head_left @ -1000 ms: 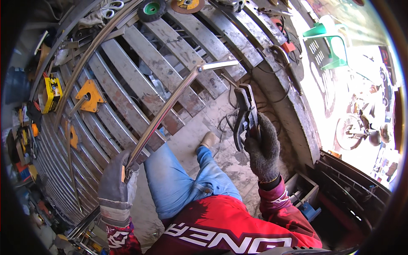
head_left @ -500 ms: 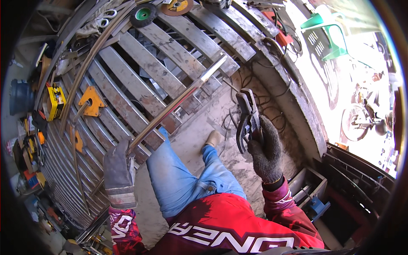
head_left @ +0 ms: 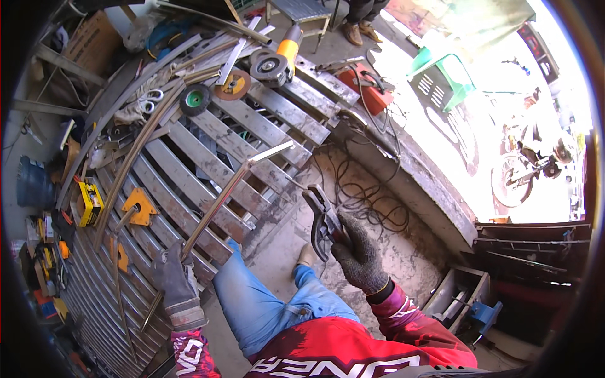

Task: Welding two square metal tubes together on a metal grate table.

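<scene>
Slatted steel workbench [head_left: 287, 113]: gloved left hand [head_left: 174, 277] grips an angled metal bar [head_left: 216, 208] over it; right hand [head_left: 362, 258], apart, grips an electrode holder [head_left: 329, 220]. Apparent step: positioning; next move calls for steadying the bar.

Left hand [head_left: 176, 286] covers part of the bent metal bar [head_left: 216, 209]; can't tell if the strip [head_left: 152, 312] just below that hand is the same piece. Right hand [head_left: 360, 255] hides the rear grip of the black clamp [head_left: 328, 220]. Well beyond both hands, co-worker's legs [head_left: 362, 11] cut by top edge. Motorcycle [head_left: 535, 165], far right of right hand: glare-blurred. Clutter [head_left: 47, 258] left of left hand: mostly too small to ID.
</scene>
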Available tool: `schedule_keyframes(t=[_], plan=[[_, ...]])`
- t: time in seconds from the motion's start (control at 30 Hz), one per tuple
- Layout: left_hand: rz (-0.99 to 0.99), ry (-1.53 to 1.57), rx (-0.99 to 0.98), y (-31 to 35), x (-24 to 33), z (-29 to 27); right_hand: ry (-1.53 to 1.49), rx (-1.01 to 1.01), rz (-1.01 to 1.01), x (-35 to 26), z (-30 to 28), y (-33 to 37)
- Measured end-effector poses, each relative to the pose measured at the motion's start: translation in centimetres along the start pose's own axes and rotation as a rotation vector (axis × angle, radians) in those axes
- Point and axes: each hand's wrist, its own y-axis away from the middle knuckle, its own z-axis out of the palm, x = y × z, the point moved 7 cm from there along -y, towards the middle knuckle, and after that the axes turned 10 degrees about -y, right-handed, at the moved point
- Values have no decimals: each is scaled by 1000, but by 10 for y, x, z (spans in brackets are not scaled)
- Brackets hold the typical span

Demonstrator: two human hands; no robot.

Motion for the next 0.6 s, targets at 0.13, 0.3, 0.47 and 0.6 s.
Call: schedule_keyframes(t=[0.13,0.3,0.47,0.6], plan=[[13,73,59,3,13,11,42,-3,-46,-7,-11,12],[-48,150,97,2,5,25,-72,40,-28,-7,-23,28],[897,-683,450,38,29,28,-100,14,-25,-14,-29,39],[908,-877,497,41,28,22,-150,-36,-22,-21,-23,48]])
